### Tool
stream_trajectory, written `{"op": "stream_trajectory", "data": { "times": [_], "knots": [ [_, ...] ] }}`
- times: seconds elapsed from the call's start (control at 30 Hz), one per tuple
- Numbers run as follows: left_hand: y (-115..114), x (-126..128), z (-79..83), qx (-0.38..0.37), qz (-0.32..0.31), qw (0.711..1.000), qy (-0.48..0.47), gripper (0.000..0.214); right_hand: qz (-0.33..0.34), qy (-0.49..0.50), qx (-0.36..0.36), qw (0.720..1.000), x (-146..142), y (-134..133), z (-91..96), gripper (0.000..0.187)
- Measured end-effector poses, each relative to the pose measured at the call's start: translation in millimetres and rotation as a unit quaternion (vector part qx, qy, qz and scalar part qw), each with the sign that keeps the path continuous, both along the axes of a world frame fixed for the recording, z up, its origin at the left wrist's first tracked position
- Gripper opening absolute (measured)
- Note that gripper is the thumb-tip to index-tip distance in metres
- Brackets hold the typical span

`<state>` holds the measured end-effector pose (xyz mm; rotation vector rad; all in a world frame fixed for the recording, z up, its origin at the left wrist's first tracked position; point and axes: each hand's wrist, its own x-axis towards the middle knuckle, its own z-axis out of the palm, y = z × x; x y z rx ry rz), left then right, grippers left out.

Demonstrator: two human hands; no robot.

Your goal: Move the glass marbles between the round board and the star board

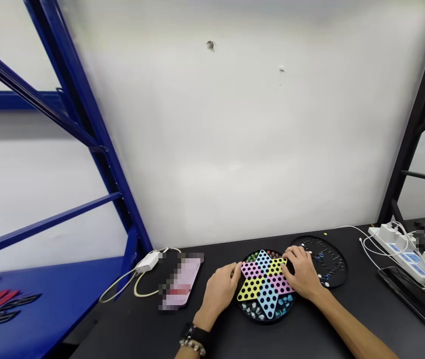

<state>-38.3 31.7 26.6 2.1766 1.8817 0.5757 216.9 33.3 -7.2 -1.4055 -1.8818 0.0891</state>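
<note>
A star-shaped Chinese checkers board (263,284) with pink, yellow and blue points full of holes sits in a round black tray (265,321). Green, red, blue and clear pieces lie in the compartments between the points. My left hand (220,288) is closed at the left side, thumb and finger at the pink point. With its fingers bent over the upper right yellow point, my right hand (302,271) grips the board's other side; the thumb rests near the pink point there. Part of the rim is hidden under each hand.
Behind my right hand lies a round clear lid (334,257) with a few small pieces. A phone (184,279) and a white charger with its cable (148,262) are at left. On the right are a power strip (408,257) and a black glossy object (414,301).
</note>
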Motion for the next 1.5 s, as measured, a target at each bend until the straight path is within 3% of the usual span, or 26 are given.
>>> {"op": "stream_trajectory", "data": {
  "times": [0.07, 0.13, 0.17, 0.23, 0.3, 0.33, 0.4, 0.53, 0.63, 0.8, 0.9, 1.0, 1.1, 1.23, 1.33, 1.5],
  "knots": [
    [0, 10, 11.9, 0.025, -0.002, 0.998, -0.058, 0.058, 0.021, 0.108, -0.012, 0.994, -13, 2, 10.1, 0.022],
    [1, 26, 25.8, 0.060, -0.015, 0.995, -0.077, 0.059, 0.068, 0.280, -0.126, 0.949, -34, 5, 18.6, 0.037],
    [2, 35, 32.2, 0.075, -0.023, 0.994, -0.072, 0.058, 0.102, 0.371, -0.214, 0.898, -45, 6, 21.5, 0.045],
    [3, 54, 40.9, 0.097, -0.042, 0.994, -0.028, 0.050, 0.160, 0.521, -0.366, 0.754, -67, 9, 23.4, 0.054],
    [3, 70, 42.2, 0.114, -0.087, 0.989, 0.046, 0.038, 0.167, 0.625, -0.426, 0.632, -82, 11, 20.8, 0.053],
    [2, 77, 40.3, 0.123, -0.104, 0.984, 0.073, 0.034, 0.153, 0.662, -0.429, 0.595, -85, 11, 18.4, 0.050],
    [0, 85, 33.2, 0.132, -0.139, 0.977, 0.097, 0.029, 0.123, 0.700, -0.422, 0.563, -84, 13, 12.8, 0.045],
    [-5, 87, 17.7, 0.115, -0.186, 0.975, 0.044, 0.028, 0.124, 0.707, -0.419, 0.556, -67, 18, 6.8, 0.039],
    [-4, 79, 9.8, 0.061, -0.227, 0.972, -0.018, 0.036, 0.123, 0.723, -0.402, 0.549, -58, 22, 7.4, 0.040],
    [2, 63, 1.1, -0.004, -0.279, 0.958, -0.059, 0.045, 0.128, 0.748, -0.429, 0.490, -59, 22, 8.8, 0.040],
    [0, 60, 1.7, 0.005, -0.287, 0.956, -0.063, 0.044, 0.133, 0.738, -0.454, 0.481, -62, 20, 11.0, 0.042],
    [-1, 56, 8.9, 0.033, -0.276, 0.957, -0.088, 0.040, 0.156, 0.719, -0.468, 0.489, -59, 19, 14.4, 0.046],
    [7, 36, 17.6, 0.044, -0.212, 0.968, -0.125, 0.035, 0.174, 0.722, -0.427, 0.517, -51, 22, 17.0, 0.043],
    [23, -5, 16.3, -0.062, -0.106, 0.992, -0.037, 0.021, 0.141, 0.747, -0.355, 0.544, -38, 27, 18.1, 0.041],
    [27, -22, 7.5, -0.121, -0.095, 0.988, 0.019, 0.014, 0.129, 0.748, -0.356, 0.545, -33, 28, 16.3, 0.040],
    [25, -24, 2.2, -0.101, -0.097, 0.989, 0.042, 0.018, 0.149, 0.726, -0.383, 0.552, -30, 30, 10.9, 0.040]
  ]
}}
